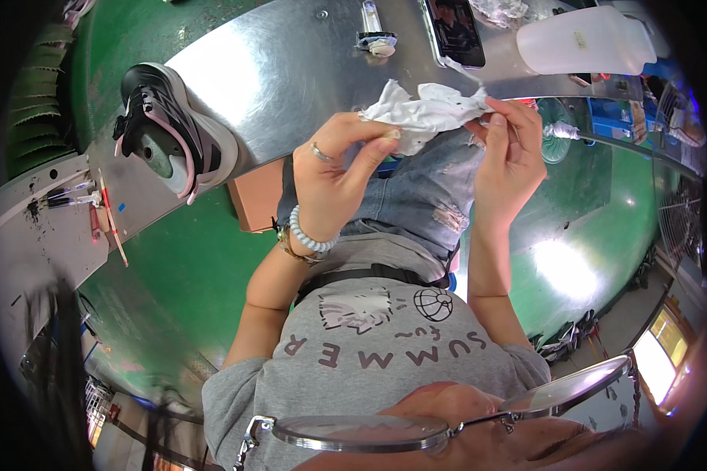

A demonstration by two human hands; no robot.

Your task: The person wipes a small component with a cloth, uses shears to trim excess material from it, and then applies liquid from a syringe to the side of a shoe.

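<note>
Head view: white crumpled cloth (428,110) stretched between both hands, just off near edge of worktop (306,82), above lap. Left hand (330,169) closed in pinch, thumb and forefinger on cloth's left end. Right hand (514,149) pinching right end, other fingers loosely curled. Cloth covers part of near edge; thin strip of it reaches toward phone (457,35) just beyond. White jug (581,43) right of phone, along near edge. Black-and-pink shoe (200,145) at left end, well apart from hands.
</note>
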